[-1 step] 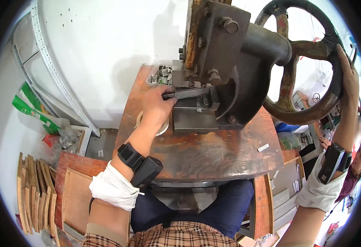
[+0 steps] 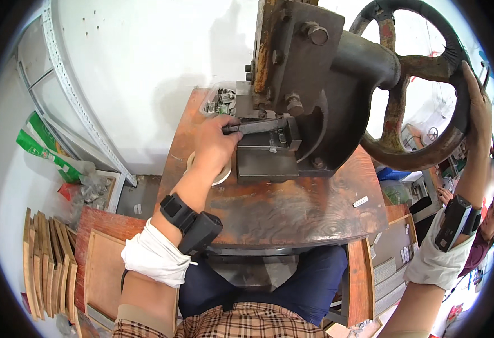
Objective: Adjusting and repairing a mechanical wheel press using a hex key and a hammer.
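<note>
My left hand [image 2: 216,143] pinches one end of a flat grey metal strip [image 2: 257,127] between thumb and fingers. The strip's other end reaches right, over the die block [image 2: 266,163] under the ram of a dark hand press [image 2: 306,56]. Small metal pieces [image 2: 280,136] sit on the block beside the strip. At the right, my right hand [image 2: 476,110] holds the outer rim of the press's large handwheel [image 2: 394,110]. One digit lies straight along the rim; the other fingers are mostly hidden.
Behind my left hand stands a clear plastic box [image 2: 208,107] of small metal parts. A tape roll [image 2: 222,177] lies under my left wrist. A small pale strip [image 2: 360,201] rests on the wooden table [image 2: 292,219]. Boards [image 2: 50,265] lean at lower left; another person's hand [image 2: 444,195] shows at right.
</note>
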Available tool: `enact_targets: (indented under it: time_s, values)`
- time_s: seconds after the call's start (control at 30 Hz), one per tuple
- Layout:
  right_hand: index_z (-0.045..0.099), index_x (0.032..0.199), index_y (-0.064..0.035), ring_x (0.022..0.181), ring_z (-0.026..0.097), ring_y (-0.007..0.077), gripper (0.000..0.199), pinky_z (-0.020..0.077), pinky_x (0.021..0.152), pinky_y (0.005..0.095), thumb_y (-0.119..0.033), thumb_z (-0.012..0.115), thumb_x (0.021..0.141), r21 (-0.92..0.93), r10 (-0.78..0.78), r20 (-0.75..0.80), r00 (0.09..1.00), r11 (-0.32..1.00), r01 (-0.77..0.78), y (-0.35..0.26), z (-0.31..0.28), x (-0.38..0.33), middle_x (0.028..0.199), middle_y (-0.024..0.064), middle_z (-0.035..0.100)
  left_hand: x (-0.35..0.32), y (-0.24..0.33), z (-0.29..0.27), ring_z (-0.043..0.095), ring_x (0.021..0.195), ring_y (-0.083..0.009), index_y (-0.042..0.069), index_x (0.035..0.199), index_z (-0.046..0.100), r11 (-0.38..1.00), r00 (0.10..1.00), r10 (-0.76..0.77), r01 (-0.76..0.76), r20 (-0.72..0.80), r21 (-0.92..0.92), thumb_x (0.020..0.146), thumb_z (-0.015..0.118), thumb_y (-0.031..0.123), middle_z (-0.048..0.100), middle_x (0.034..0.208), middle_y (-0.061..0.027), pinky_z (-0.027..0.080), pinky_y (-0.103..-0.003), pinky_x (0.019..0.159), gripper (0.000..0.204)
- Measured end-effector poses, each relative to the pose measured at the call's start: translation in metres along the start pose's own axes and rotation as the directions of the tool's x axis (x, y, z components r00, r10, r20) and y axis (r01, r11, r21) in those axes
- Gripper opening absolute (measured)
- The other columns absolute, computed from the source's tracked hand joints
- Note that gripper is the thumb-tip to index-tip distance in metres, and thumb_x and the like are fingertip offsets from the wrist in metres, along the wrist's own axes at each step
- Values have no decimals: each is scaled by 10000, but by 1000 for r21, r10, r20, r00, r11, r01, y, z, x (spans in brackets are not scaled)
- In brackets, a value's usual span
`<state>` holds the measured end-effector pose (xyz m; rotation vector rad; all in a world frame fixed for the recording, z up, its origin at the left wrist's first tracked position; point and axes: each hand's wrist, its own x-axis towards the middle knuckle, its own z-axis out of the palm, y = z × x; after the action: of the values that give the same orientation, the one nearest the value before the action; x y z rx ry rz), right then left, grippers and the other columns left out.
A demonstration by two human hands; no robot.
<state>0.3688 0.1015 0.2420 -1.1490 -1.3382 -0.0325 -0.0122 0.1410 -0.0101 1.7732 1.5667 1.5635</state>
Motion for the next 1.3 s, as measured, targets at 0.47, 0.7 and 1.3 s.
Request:
enact_targets:
  time_s: [0.47, 0.7, 1.3]
  values:
    - [603, 1106, -52, 713, 551, 80, 448, 444, 646, 193, -379, 615, 801, 49, 151, 76, 986, 987, -155, 24, 5, 17, 900, 52, 601, 19, -17, -11, 616, 742, -238, -9, 879, 623, 999, 1000, -10, 10, -7, 52, 682, 670, 15, 639, 792, -151, 468, -298, 678, 205]
    - [549, 1034, 105, 841, 585, 260, 466, 488, 750, 343, -306, 621, 826, 42, 179, 261, 949, 980, -196, -32, 1, 40, 947, 186, 601, 24, -7, -13, 613, 696, -189, -19, 834, 638, 993, 995, -7, 19, 101, -118, 661, 693, 17, 640, 754, -138, 471, -263, 649, 185]
    - [581, 1103, 12, 925, 581, 173, 399, 445, 814, 259, -260, 598, 811, 51, 96, 100, 990, 993, -102, 29, -31, -5, 1031, 108, 604, 31, -17, -17, 578, 715, -148, 8, 879, 654, 981, 994, -14, 34, 109, -189, 722, 654, 33, 650, 780, -102, 454, -265, 665, 158]
